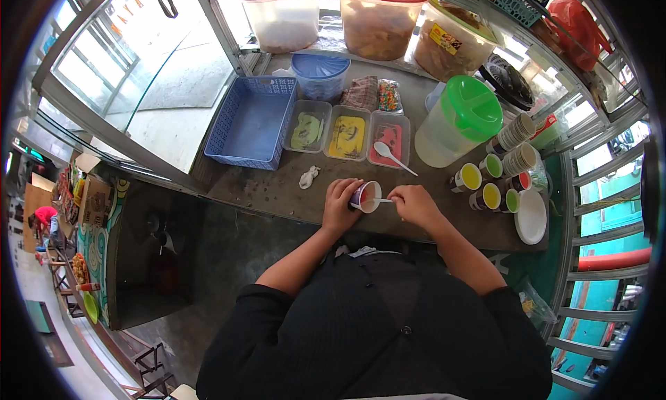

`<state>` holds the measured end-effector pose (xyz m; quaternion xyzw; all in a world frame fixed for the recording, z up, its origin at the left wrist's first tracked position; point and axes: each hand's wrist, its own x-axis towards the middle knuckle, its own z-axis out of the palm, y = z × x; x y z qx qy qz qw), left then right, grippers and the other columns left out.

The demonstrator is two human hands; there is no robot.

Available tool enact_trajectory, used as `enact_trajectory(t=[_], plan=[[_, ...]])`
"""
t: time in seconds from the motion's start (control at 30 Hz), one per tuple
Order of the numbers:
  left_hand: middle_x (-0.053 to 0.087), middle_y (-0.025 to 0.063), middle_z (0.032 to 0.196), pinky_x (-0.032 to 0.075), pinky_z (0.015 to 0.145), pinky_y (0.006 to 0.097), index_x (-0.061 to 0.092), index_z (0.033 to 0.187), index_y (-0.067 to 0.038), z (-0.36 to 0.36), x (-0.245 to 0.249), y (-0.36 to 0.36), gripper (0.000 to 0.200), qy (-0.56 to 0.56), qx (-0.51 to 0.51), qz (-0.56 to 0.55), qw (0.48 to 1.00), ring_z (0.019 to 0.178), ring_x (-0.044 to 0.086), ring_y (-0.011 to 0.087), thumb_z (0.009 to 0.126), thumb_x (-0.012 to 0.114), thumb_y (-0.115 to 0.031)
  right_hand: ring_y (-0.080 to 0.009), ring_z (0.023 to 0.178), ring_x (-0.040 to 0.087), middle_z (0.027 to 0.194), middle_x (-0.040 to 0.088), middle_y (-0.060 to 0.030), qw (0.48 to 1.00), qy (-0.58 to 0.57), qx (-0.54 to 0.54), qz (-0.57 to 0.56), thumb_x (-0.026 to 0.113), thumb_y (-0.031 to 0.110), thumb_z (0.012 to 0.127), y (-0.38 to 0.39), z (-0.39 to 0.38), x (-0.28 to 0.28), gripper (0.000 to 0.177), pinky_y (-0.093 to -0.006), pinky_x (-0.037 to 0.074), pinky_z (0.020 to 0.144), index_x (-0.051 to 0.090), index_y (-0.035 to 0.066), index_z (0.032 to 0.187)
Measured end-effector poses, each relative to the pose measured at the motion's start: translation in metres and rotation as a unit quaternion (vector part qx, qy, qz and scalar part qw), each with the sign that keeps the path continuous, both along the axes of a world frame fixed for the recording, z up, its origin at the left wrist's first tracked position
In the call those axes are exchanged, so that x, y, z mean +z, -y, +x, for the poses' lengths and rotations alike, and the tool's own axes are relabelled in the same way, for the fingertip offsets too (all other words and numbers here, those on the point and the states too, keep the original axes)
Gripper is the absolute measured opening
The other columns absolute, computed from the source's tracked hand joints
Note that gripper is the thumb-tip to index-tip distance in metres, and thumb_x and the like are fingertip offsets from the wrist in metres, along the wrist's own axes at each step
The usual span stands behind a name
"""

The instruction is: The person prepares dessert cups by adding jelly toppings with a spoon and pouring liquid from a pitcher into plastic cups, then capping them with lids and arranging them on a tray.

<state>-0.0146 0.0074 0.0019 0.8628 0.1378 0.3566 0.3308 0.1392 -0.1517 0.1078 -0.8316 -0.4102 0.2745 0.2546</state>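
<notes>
Near the counter's front edge, my left hand [339, 206] is wrapped around a paper cup [370, 193], which tilts toward the right and has something reddish inside. My right hand [416, 206] pinches the handle of a white spoon [382, 200], whose other end reaches into the cup. Just beyond the hands stand three clear tubs: one with pale green contents [307, 130], one with yellow [347, 136] and one with red [387, 138]. A second white spoon [393, 157] rests across the red tub. A crumpled white tissue [309, 177] lies left of my left hand.
At right stand several cups with yellow, green and red contents [470, 177], stacked paper cups [519, 159] and a white plate [531, 218]. Behind them is a green-lidded pitcher [454, 123]. A blue basket [251, 119] sits at left; large lidded containers [380, 29] line the back.
</notes>
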Motion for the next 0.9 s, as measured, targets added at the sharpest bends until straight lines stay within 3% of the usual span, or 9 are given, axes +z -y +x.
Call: enact_trajectory(t=[0.07,0.17,0.27,0.37,0.47,0.57,0.67,0.87,0.9], plan=[[0.063,0.0078,0.127,0.043,0.107,0.0469,0.063,0.127,-0.014,-0.001,0.001,0.001,0.069,-0.002,-0.004,-0.007,1.0,0.124,0.054,0.0348,0.062,0.084,-0.009,-0.0267,0.068,0.073,0.081,0.074,-0.0158,0.995,-0.068,-0.034,-0.058,0.057,0.012,0.094,-0.001,-0.002,0.012,0.022,-0.0396,0.057,0.068,0.074,0.004,0.105],[0.062,0.0066,0.128,0.042,0.107,0.0467,0.064,0.127,-0.015,0.0,0.002,0.002,0.068,-0.004,-0.001,-0.009,1.0,0.125,0.053,0.0336,0.062,0.082,-0.008,-0.0184,0.057,0.07,0.073,0.072,-0.0112,0.994,-0.099,-0.026,-0.041,0.059,0.014,0.096,0.005,0.007,-0.009,0.022,-0.0339,0.055,0.061,0.074,0.003,0.106],[0.062,0.0064,0.128,0.041,0.108,0.0467,0.063,0.128,-0.016,0.0,0.001,0.002,0.069,-0.01,0.003,-0.004,1.0,0.126,0.053,0.0336,0.062,0.082,-0.009,-0.0176,0.058,0.07,0.076,0.072,-0.0103,0.977,-0.202,-0.044,-0.049,0.06,0.016,0.098,0.008,0.011,-0.021,0.024,-0.0328,0.055,0.06,0.071,0.0,0.111],[0.062,0.0064,0.129,0.04,0.109,0.0468,0.063,0.129,-0.016,0.0,0.001,0.002,0.07,-0.013,0.006,-0.006,1.0,0.126,0.053,0.034,0.062,0.082,-0.01,-0.0178,0.068,0.072,0.089,0.073,-0.0118,0.925,-0.363,-0.095,0.057,0.061,0.018,0.101,0.015,0.015,-0.05,0.027,-0.0313,0.055,0.062,0.068,-0.003,0.117],[0.062,0.0068,0.129,0.04,0.108,0.0468,0.061,0.13,-0.015,0.0,-0.002,0.002,0.072,-0.013,0.012,-0.011,1.0,0.126,0.053,0.0339,0.062,0.083,-0.011,-0.0212,0.08,0.073,0.102,0.072,-0.0155,0.841,-0.479,-0.195,0.161,0.061,0.021,0.103,0.011,0.0,-0.05,0.03,-0.0311,0.057,0.07,0.065,-0.004,0.121],[0.062,0.0085,0.129,0.041,0.106,0.0463,0.059,0.132,-0.014,-0.001,-0.001,0.001,0.073,-0.014,0.018,-0.028,0.999,0.124,0.055,0.0336,0.063,0.084,-0.013,-0.0238,0.091,0.072,0.108,0.07,-0.0161,0.837,-0.463,-0.209,0.202,0.057,0.022,0.106,0.009,-0.005,-0.06,0.03,-0.032,0.057,0.08,0.064,-0.004,0.12],[0.062,0.011,0.128,0.042,0.104,0.0454,0.056,0.134,-0.012,-0.001,-0.004,0.002,0.076,-0.019,0.032,-0.054,0.998,0.123,0.057,0.0337,0.065,0.086,-0.016,-0.0245,0.091,0.073,0.108,0.07,-0.0162,0.879,-0.367,-0.147,0.269,0.054,0.021,0.107,0.004,0.0,-0.059,0.031,-0.0348,0.058,0.082,0.063,-0.005,0.12],[0.062,0.0137,0.129,0.043,0.103,0.046,0.053,0.135,-0.008,0.0,-0.011,0.0,0.08,-0.046,0.051,-0.078,0.995,0.121,0.058,0.0354,0.066,0.09,-0.026,-0.0225,0.087,0.073,0.102,0.07,-0.0155,0.859,-0.361,-0.149,0.331,0.049,0.02,0.109,0.003,0.006,-0.033,0.032,-0.0323,0.059,0.08,0.064,-0.007,0.118],[0.062,0.0136,0.129,0.043,0.104,0.0463,0.053,0.135,-0.007,-0.001,-0.012,0.001,0.081,-0.053,0.056,-0.083,0.994,0.122,0.058,0.0358,0.066,0.091,-0.028,-0.0236,0.087,0.073,0.102,0.071,-0.0156,0.875,-0.326,-0.139,0.329,0.051,0.019,0.108,0.003,0.005,-0.03,0.03,-0.0333,0.059,0.08,0.064,-0.006,0.117]])
